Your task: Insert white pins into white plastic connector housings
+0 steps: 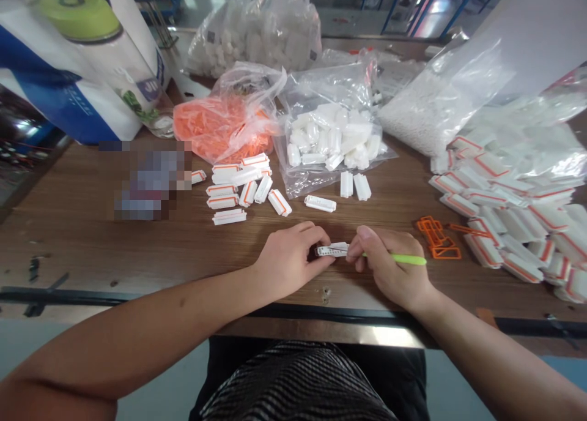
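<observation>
My left hand [293, 259] is closed around one end of a small white plastic housing [331, 250] with a row of small holes along its face, just above the table. In my right hand [394, 265] is a slim tool with a lime-green handle [409, 259], its handle end sticking out to the right. The thumb and fingers of that hand pinch together at the housing's right end. The tool's tip is too small and too covered to make out. Behind my hands lies a similar white housing [320, 204], with two more pieces [362, 187] beyond it.
White pieces with orange strips [222, 190] lie at centre left; a larger heap [518, 219] is at right. Orange plastic frames [438, 238] lie beside it. Behind stand bags of orange parts [220, 130], white parts [334, 136] and white granules [426, 112]. A green-lidded bottle [77, 17] stands left.
</observation>
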Available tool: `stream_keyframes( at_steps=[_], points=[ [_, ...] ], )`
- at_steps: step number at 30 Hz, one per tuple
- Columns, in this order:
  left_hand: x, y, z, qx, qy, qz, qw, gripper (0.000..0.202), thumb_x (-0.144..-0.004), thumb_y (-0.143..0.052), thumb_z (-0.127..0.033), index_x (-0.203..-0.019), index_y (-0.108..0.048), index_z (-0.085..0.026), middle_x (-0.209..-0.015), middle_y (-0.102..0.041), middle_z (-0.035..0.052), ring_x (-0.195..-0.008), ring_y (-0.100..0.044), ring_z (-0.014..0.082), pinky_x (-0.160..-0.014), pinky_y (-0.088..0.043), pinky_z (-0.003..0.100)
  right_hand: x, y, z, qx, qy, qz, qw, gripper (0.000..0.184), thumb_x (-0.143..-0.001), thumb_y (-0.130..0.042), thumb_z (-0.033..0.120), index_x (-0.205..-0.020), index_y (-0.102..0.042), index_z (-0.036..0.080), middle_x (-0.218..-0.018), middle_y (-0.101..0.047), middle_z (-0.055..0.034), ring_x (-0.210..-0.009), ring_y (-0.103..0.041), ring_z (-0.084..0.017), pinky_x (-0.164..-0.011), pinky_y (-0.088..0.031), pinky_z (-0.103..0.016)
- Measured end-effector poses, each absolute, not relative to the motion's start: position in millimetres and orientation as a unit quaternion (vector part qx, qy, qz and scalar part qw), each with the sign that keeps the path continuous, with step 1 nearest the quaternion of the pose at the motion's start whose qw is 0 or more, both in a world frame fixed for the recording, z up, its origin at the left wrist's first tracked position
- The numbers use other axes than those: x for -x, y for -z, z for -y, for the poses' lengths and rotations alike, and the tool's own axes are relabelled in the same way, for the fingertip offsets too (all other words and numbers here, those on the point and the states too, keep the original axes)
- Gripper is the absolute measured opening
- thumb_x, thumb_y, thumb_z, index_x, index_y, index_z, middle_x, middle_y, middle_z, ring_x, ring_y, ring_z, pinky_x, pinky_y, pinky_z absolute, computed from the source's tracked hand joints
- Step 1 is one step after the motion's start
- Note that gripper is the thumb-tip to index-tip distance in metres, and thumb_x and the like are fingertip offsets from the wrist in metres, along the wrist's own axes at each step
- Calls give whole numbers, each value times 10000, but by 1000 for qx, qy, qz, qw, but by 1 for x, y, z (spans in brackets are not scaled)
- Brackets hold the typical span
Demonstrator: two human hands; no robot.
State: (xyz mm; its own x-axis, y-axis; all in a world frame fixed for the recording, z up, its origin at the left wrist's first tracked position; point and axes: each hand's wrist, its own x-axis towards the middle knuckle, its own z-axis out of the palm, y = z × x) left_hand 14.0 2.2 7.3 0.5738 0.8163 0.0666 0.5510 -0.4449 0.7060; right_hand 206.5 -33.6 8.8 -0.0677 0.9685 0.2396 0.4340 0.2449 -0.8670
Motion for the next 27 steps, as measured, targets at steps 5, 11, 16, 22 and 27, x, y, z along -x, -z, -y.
stream_keyframes(
  at_steps=[5, 11, 16, 22, 27],
  points=[
    [-14, -7, -2, -823, -203, -416, 330, 127, -814, -727, -260, -872, -653, -175, -744, -571, -36, -602, -495, 96, -566, -364, 237, -207, -8, 35, 530, -306, 653, 446, 489, -1018, -442, 313, -597, -650, 180, -533, -639, 13, -421, -563, -66, -491, -447, -208],
    [-14, -6, -2, -825, -206, -410, 330, 107, -823, -715, -254, -866, -650, -182, -754, -576, -34, -611, -498, 98, -576, -371, 238, -206, -8, 33, 554, -325, 635, 429, 494, -1008, -464, 348, -580, -647, 181, -521, -637, 9, -413, -565, -76, -484, -454, -212],
    [-14, -5, -3, -826, -207, -410, 327, 110, -826, -711, -266, -859, -644, -185, -750, -577, -33, -614, -506, 100, -576, -374, 237, -206, -7, 34, 534, -320, 640, 450, 494, -1013, -450, 328, -583, -644, 182, -541, -645, 10, -413, -559, -69, -468, -443, -203],
    [-13, -5, -3, -824, -207, -409, 332, 106, -824, -714, -258, -857, -646, -184, -757, -578, -34, -611, -504, 99, -575, -370, 238, -204, -6, 33, 549, -303, 647, 435, 489, -1009, -447, 323, -585, -645, 180, -518, -626, 12, -419, -557, -71, -486, -445, -209],
    [-12, -8, -5, -836, -200, -407, 309, 92, -841, -686, -248, -906, -657, -190, -770, -590, -27, -631, -523, 111, -602, -397, 251, -205, -11, 32, 528, -317, 665, 422, 485, -1005, -430, 348, -600, -637, 177, -528, -623, 5, -436, -560, -82, -476, -438, -218]
  ],
)
